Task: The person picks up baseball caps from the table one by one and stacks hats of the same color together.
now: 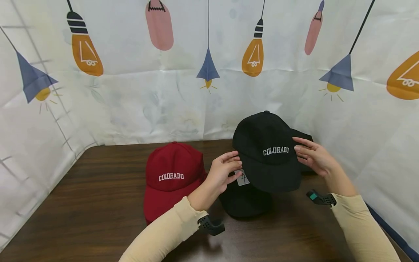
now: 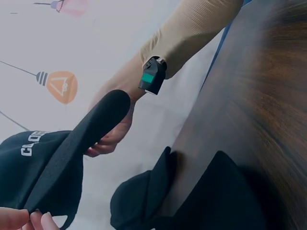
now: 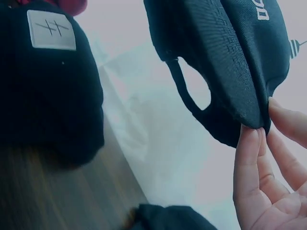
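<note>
A black baseball cap [image 1: 266, 153] with white COLORADO lettering is held up above the table, its brim towards me. My left hand [image 1: 224, 169] pinches its left edge near the brim; the left wrist view shows those fingertips [image 2: 31, 220] on the cloth. On the opposite side, my right hand [image 1: 315, 156] pinches the edge between thumb and fingers, seen close in the right wrist view. Below the raised cap lies a second black cap [image 1: 245, 205] bearing a white patch [image 3: 52, 30] with a dark mark. Behind my right hand another black cap [image 1: 302, 136] is partly hidden.
A red cap [image 1: 173, 163] with COLORADO lettering sits to the left, partly behind my left forearm. All the caps are over a dark wooden table [image 1: 108, 189]. White patterned cloth [image 1: 131, 102] hangs behind the table and along its sides.
</note>
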Tool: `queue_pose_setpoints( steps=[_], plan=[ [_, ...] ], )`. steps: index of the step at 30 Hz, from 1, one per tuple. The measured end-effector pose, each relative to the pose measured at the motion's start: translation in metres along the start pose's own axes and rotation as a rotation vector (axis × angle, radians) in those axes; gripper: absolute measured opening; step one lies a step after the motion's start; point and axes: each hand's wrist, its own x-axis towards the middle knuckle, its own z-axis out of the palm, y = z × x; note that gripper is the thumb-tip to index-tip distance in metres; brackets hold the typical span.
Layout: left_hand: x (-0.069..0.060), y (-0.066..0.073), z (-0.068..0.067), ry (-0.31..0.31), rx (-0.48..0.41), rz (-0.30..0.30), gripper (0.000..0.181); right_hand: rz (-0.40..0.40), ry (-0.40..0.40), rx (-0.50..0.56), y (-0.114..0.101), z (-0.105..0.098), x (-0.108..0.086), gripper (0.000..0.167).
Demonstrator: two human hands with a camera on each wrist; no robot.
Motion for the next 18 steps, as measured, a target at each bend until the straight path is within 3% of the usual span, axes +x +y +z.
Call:
queue_pose_setpoints(
  steps=[9, 18],
  plan=[
    [-0.005, 0.0, -0.014, 0.037, -0.058, 0.007, 0.036, 0.018, -0.04, 0.136, 0.011, 0.016, 0.013, 0.04],
    [-0.011, -0.001, -0.029, 0.08, -0.065, 0.015, 0.039, 0.05, -0.049, 0.158, 0.027, 0.025, 0.025, 0.044]
  ],
)
